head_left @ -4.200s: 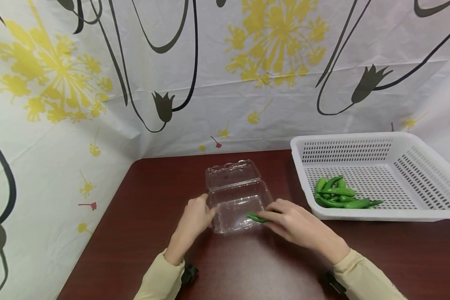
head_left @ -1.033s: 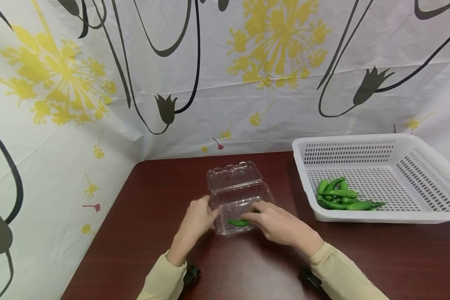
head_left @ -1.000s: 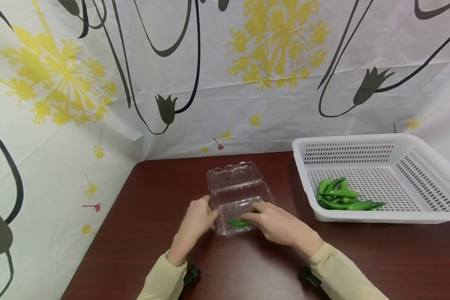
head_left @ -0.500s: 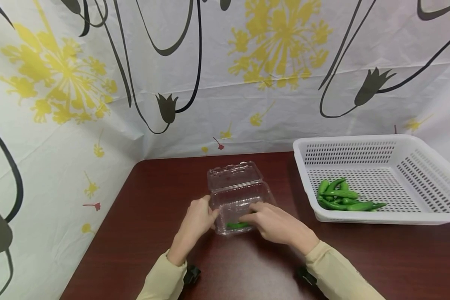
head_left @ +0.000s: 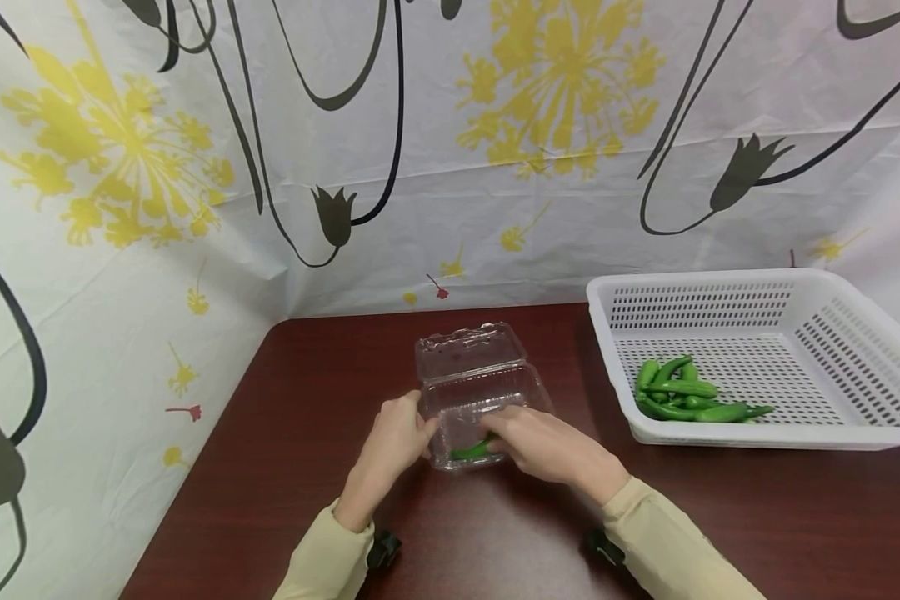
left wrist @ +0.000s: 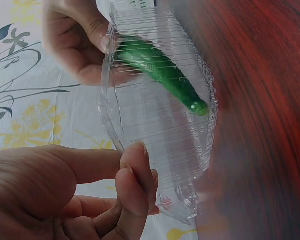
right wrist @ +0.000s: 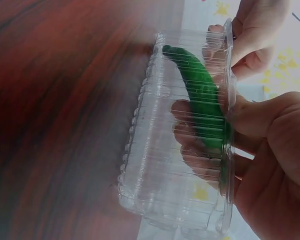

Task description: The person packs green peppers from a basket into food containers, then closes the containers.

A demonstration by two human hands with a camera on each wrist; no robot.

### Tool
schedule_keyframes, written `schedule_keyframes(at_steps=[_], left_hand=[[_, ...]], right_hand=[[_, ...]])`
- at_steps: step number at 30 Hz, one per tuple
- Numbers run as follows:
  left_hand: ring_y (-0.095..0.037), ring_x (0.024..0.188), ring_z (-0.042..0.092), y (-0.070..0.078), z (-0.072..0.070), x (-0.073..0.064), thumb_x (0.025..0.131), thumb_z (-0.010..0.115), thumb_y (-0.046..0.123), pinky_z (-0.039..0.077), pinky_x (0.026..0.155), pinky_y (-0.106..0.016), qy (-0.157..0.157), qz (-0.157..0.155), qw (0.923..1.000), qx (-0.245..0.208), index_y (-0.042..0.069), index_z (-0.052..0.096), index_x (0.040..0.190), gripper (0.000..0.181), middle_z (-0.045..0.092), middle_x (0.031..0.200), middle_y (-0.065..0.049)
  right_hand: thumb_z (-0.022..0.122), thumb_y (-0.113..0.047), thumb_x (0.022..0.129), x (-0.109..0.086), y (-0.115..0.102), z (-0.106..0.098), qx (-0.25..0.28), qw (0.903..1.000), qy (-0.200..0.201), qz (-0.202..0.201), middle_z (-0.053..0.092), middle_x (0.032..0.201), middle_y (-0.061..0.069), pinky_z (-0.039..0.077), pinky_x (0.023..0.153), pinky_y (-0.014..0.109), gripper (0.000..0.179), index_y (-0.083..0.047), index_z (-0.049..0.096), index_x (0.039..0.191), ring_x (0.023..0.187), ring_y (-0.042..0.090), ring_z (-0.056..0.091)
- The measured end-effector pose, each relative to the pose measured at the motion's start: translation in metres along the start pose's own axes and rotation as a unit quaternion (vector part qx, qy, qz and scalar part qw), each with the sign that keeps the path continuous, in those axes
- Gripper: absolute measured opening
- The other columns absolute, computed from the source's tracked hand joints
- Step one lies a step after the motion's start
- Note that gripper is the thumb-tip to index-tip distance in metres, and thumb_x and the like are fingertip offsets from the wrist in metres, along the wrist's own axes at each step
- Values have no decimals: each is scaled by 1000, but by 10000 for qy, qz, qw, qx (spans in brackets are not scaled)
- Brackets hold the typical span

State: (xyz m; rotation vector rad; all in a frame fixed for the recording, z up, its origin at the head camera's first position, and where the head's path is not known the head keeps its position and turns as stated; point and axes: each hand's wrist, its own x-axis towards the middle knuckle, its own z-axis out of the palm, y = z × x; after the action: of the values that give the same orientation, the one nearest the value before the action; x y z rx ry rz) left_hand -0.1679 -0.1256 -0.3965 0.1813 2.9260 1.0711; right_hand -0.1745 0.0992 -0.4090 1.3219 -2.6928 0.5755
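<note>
An open, clear plastic clamshell box (head_left: 450,407) stands on the dark red table, its lid tipped back. My left hand (head_left: 395,433) pinches the box's left rim between thumb and fingers, as the left wrist view shows. Inside the front part of the box is one green chili pepper (head_left: 468,452), tilted, with its lower end near the bottom. The fingers of my right hand (head_left: 543,446) reach over the right side into the box and hold the pepper's upper end. Through the clear wall, the pepper (right wrist: 200,90) appears between the right thumb and fingers.
A white perforated basket (head_left: 780,435) stands at the right of the table, with several green chili peppers (head_left: 675,387) piled in its left part. A patterned white cloth (head_left: 435,167) hangs behind and to the left of the table.
Over these seconds my right hand has carried the pepper leftward and down into the box. In the last half second the pepper has tilted, its left end lower. My left hand stays at the rim.
</note>
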Motion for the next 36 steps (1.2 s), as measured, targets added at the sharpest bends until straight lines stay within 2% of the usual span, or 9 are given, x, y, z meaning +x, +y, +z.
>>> schedule_keyframes(at_steps=[3, 9, 17, 22, 27, 36], left_hand=[[-17, 49, 65, 0, 0, 0, 94, 71, 7, 47, 48, -26, -6, -27, 10000, 6, -17, 51, 134, 51, 57, 57, 0], [-16, 48, 65, 1, -1, 0, 93, 71, 7, 49, 52, -26, -7, -33, 10000, 90, -18, 48, 136, 55, 58, 56, 1], [-14, 46, 63, -1, 0, -1, 93, 71, 6, 48, 50, -26, 31, 65, 9999, 82, -18, 50, 134, 52, 58, 56, 1], [-16, 47, 65, -1, 0, -1, 93, 71, 5, 47, 49, -25, 8, 12, 10000, 17, -18, 50, 134, 52, 57, 56, 0], [-12, 46, 62, 0, 0, -1, 93, 71, 5, 47, 48, -25, 10, 1, 10000, 7, -16, 52, 133, 50, 57, 57, 0], [-14, 47, 63, -1, 1, 0, 93, 71, 5, 47, 50, -26, -4, 37, 10000, 80, -18, 49, 135, 52, 57, 56, 1]], right_hand=[[70, -14, 95, 1, 0, 0, 67, 9999, -38, 81, 62, 85, -5, 54, 74, 36, 10, -17, 61, 93, 84, 15, 64], [72, -17, 94, 2, 1, 1, 3, 9999, 80, -145, 63, 94, -3, 54, 76, 33, 6, -17, 65, 95, 87, 12, 64], [73, -16, 93, 4, 5, 0, 292, 9994, -21, -176, 64, 98, -5, 54, 79, 31, 6, -21, 72, 97, 92, 9, 64], [74, -10, 90, 7, 7, -1, 398, 9985, -76, -364, 66, 96, -2, 54, 80, 28, 8, -17, 74, 94, 91, 9, 65], [74, -1, 88, 6, 9, -2, 540, 9974, -218, -430, 66, 94, -1, 54, 77, 25, 12, -13, 75, 92, 89, 9, 64], [76, 2, 85, 8, 14, -1, 761, 9957, -261, -463, 69, 91, -4, 53, 78, 25, 15, -12, 77, 90, 88, 7, 64]])
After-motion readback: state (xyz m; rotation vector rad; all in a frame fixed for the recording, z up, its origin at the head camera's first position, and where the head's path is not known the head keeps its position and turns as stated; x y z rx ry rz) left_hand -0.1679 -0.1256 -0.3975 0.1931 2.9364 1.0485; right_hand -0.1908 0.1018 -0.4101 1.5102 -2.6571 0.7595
